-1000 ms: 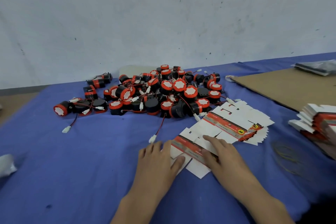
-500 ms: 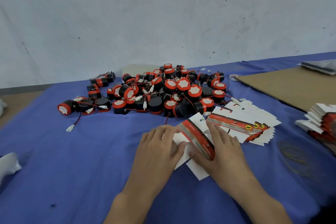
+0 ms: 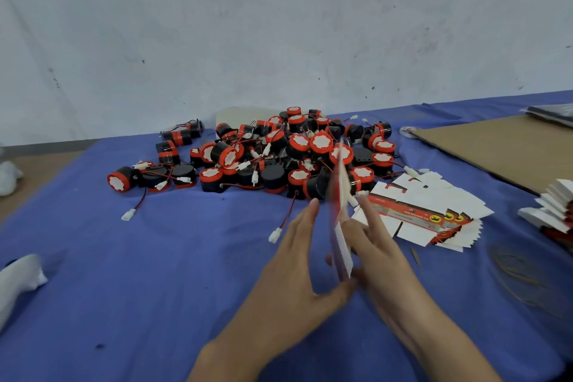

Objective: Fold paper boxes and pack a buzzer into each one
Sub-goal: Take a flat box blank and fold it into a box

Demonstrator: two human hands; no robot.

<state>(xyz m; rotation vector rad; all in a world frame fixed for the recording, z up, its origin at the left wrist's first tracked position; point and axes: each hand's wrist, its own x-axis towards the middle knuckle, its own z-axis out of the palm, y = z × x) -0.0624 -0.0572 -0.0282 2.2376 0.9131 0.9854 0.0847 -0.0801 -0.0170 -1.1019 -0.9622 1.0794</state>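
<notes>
Nothing looks packed yet: left hand [image 3: 294, 273] spread, right hand [image 3: 383, 257] pinching one box blank [image 3: 343, 242] upright between them. Buzzers [image 3: 279, 158] lie heaped beyond, untouched.

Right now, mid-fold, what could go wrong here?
1. The cardboard blank stands on edge between the left hand and right hand, blurred; it may slip or crease crooked.
2. A loose wire plug lies beside the left hand; a sweep could snag it and drag the buzzers.
</notes>
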